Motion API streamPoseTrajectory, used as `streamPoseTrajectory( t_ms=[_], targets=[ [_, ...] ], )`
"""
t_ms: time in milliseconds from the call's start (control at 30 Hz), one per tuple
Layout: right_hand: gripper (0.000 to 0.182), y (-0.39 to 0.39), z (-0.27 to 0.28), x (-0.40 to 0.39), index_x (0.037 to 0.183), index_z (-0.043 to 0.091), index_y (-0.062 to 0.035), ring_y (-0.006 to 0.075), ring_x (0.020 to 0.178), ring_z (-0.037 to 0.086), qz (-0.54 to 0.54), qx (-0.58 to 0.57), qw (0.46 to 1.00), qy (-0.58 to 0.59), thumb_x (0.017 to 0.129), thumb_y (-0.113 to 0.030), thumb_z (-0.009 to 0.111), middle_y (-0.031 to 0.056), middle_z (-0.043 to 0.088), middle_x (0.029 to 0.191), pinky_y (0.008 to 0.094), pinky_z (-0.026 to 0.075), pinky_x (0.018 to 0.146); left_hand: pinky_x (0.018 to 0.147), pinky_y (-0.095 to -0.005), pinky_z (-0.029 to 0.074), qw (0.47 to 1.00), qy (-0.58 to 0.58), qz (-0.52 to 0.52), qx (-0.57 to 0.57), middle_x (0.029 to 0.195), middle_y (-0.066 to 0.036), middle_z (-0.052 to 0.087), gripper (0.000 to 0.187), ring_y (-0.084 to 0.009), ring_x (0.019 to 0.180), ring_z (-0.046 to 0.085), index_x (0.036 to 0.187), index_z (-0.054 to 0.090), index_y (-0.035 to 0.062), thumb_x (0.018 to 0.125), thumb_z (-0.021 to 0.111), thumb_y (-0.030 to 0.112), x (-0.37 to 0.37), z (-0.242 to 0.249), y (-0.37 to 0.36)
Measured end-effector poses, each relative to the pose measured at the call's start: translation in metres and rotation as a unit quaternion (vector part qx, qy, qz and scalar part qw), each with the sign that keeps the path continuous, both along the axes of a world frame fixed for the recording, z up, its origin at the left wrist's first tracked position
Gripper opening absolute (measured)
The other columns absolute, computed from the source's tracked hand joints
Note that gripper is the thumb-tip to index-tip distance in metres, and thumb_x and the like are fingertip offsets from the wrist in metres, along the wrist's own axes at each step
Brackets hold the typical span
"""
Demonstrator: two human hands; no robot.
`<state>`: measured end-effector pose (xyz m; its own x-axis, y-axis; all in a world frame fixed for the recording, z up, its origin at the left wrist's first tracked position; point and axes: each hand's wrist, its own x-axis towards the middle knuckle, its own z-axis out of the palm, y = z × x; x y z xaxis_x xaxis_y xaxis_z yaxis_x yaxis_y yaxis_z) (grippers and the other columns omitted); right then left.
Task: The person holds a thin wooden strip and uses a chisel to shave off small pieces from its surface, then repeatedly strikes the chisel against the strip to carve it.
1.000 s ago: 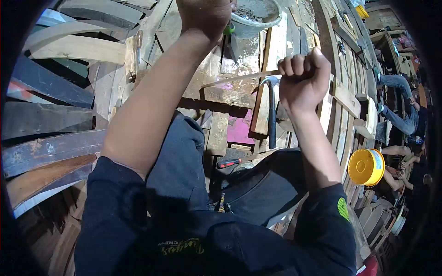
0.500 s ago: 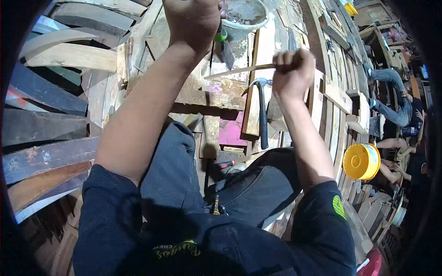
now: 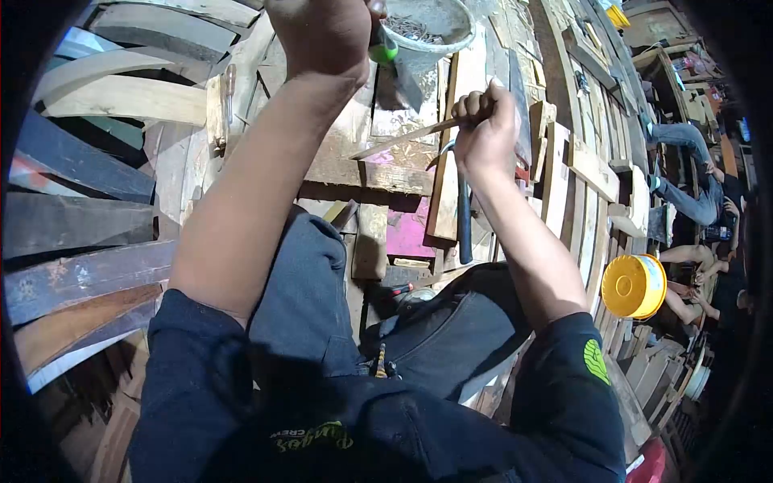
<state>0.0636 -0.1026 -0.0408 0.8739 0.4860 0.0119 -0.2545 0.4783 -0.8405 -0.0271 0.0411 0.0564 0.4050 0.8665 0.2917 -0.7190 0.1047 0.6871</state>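
Observation:
At the top edge, my left hand (image 3: 322,28) is closed around a green-handled tool (image 3: 384,53) whose flat blade (image 3: 408,90) points down. My right hand (image 3: 488,133) grips one end of a thin, narrow strip (image 3: 403,140), its free end slanting down-left over a wooden board (image 3: 366,174) with shavings near it. A hammer (image 3: 465,221) lies just below my right hand, its head partly hidden. Beyond the blade stands a bucket (image 3: 431,46) with what look like nails inside.
Curved wooden pieces (image 3: 129,98) line the left side. Planks (image 3: 592,169) run along the right. A pink piece (image 3: 408,232) and a red-black handled tool (image 3: 398,289) lie near my knees. A yellow bucket (image 3: 628,286) is at right, with seated people (image 3: 700,201) beyond.
My right hand has moved left and slightly up, and the strip has shifted with it. My left hand has moved slightly up and left. The green-handled tool's blade has tilted.

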Motion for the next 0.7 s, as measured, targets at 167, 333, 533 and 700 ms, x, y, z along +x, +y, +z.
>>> streamPoseTrajectory(
  t_ms=[167,333,533,700],
  targets=[
    [0.034,0.004,0.006,-0.005,0.062,0.036,-0.0118,0.0134,0.047,0.032,-0.061,0.006,0.998,0.012,0.091,-0.022,0.051,0.0006,0.031,0.052,0.0293,0.029,0.048,0.038,-0.0268,0.035,0.999,0.040,-0.021,-0.004,0.049,-0.001,0.044,0.030,-0.0118,0.040,0.043,0.058,0.047,0.0107,0.084,0.060,0.017,0.012,-0.011,-0.012],
    [0.034,0.000,0.005,-0.011,0.064,0.033,-0.0132,0.0135,0.055,0.030,0.004,-0.020,0.999,-0.032,0.091,-0.025,0.051,0.0000,0.028,0.057,0.0303,0.028,0.055,0.043,-0.0263,0.036,0.999,0.020,0.008,-0.048,0.051,0.001,0.043,0.028,-0.0112,0.043,0.042,0.061,0.045,0.0115,0.085,0.057,0.019,0.000,0.000,0.006],
    [0.031,0.003,0.005,-0.011,0.066,0.037,-0.0130,0.0136,0.057,0.035,-0.021,-0.037,0.999,-0.014,0.089,-0.025,0.053,0.0005,0.035,0.057,0.0300,0.032,0.059,0.040,-0.0274,0.036,0.990,0.124,-0.003,-0.060,0.052,0.000,0.046,0.025,-0.0115,0.041,0.043,0.061,0.047,0.0112,0.083,0.059,0.015,0.000,0.006,-0.017],
    [0.030,-0.003,0.008,-0.020,0.067,0.038,-0.0105,0.0143,0.059,0.037,0.040,-0.047,0.997,-0.041,0.089,-0.023,0.052,0.0021,0.035,0.059,0.0305,0.033,0.061,0.040,-0.0266,0.035,0.999,0.048,-0.011,-0.020,0.050,0.000,0.044,0.028,-0.0106,0.041,0.042,0.059,0.045,0.0123,0.085,0.057,0.015,-0.009,0.012,-0.006]
  ],
)
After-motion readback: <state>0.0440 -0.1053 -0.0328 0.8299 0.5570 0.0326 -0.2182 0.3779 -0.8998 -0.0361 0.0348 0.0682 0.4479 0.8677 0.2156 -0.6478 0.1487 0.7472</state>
